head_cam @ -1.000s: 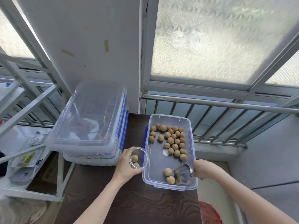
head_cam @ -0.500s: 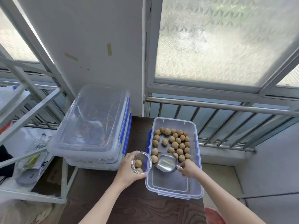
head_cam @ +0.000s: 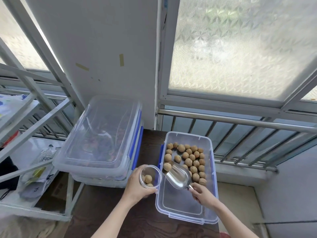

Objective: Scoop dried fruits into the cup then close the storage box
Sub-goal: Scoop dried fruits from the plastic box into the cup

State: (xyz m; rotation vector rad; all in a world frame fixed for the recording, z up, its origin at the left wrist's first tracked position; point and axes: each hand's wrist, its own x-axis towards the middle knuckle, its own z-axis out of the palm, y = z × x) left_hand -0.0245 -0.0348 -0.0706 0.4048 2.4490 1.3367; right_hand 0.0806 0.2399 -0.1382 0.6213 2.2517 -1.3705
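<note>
An open clear storage box (head_cam: 213, 182) with blue latches sits on the dark wooden table (head_cam: 106, 217). Several round brown dried fruits (head_cam: 188, 159) lie in its far half. My left hand (head_cam: 137, 189) holds a clear cup (head_cam: 150, 176) tilted toward the box, with two or three fruits inside. My right hand (head_cam: 203, 194) grips the handle of a metal scoop (head_cam: 177, 176). The scoop's bowl looks empty and its tip sits beside the cup's mouth, over the box's left edge.
A stack of closed clear boxes (head_cam: 101, 143) with blue latches stands left of the cup. A metal railing (head_cam: 240, 121) and frosted window run behind the table. A white rack (head_cam: 34, 169) with bags stands at the left. The table ends just right of the open box.
One second ago the scoop was at the box's near end by two fruits. It then swung up to the cup; the scoop now looks empty, its tip by the cup.
</note>
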